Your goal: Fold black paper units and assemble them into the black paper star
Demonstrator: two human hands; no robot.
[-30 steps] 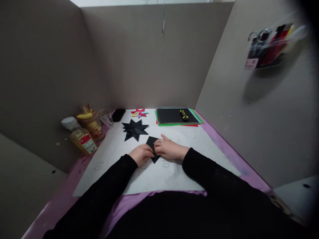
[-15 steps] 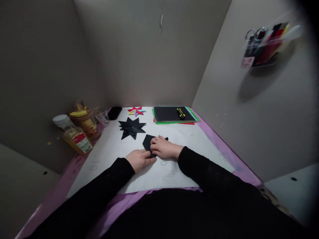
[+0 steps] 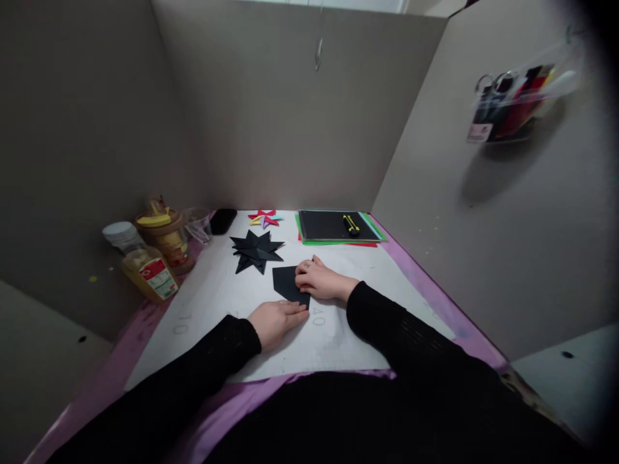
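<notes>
A folded piece of black paper [image 3: 284, 281] lies on the white sheet in front of me, with a pointed outline. My right hand [image 3: 320, 280] rests over its right part, fingers curled down and holding it; that part is hidden. At the lower edge, my left hand [image 3: 278, 322] has its fingers pressed together on the paper near the bottom corner. Just beyond sits a black folded paper star [image 3: 256, 251] with several points. Farther back is a smaller multicoloured paper star [image 3: 265, 219].
A stack of coloured paper [image 3: 322, 225] carries a yellow-and-black cutter [image 3: 351, 225]. Along the left stand a bottle [image 3: 147, 267], a lidded cup [image 3: 169, 238] and a clear plastic cup [image 3: 197, 225], near a black phone-like object [image 3: 223, 221]. A pouch of tools [image 3: 512, 106] hangs on the right panel.
The black paper has turned, so more of its left part shows. My left hand has slid slightly right along its lower edge. The head view has tilted up a little.
</notes>
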